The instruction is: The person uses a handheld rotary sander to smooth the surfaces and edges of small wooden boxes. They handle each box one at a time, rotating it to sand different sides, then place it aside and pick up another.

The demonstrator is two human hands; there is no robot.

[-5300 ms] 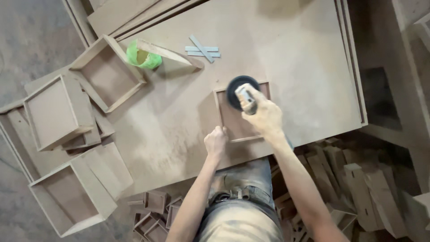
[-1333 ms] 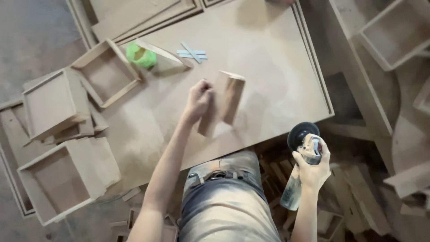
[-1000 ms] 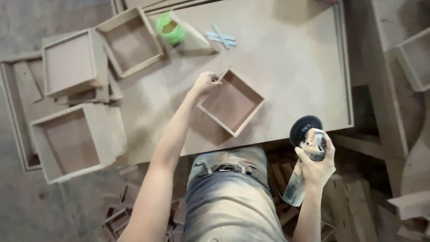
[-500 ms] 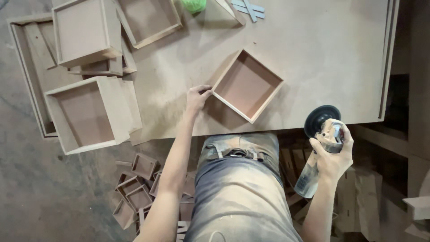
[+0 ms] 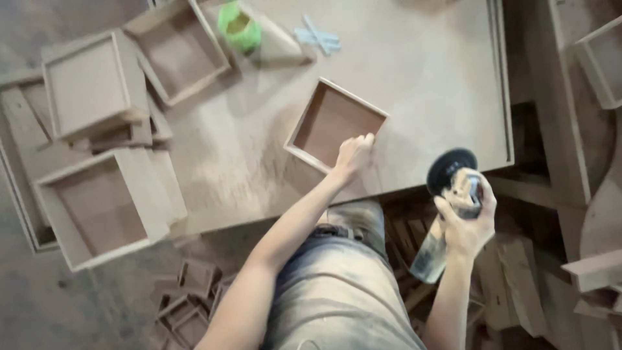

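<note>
Workshop setting: dusty brown fibreboard tabletop (image 5: 427,78) is carrying several open boxes, with offcuts lying on the floor below.
Left hand: left hand (image 5: 353,155) is resting its fingers, curled narrow, on the near corner of the shallow square wooden tray with pale rim (image 5: 337,123), which is sitting near the tabletop's front edge.
Right hand: right hand (image 5: 463,217) is wrapping its fingers tightly around the grey handheld sander with black round disc (image 5: 450,194), holding it off the tabletop's front right corner.
Risk: that light one-corner grip is likely letting the tray skid or spin.
Risk: disc facing upward near the forearm, possibly grazing skin.
Clutter: green cup-like object (image 5: 238,26) and stacked boxes (image 5: 97,84) are crowding the left side.
</note>
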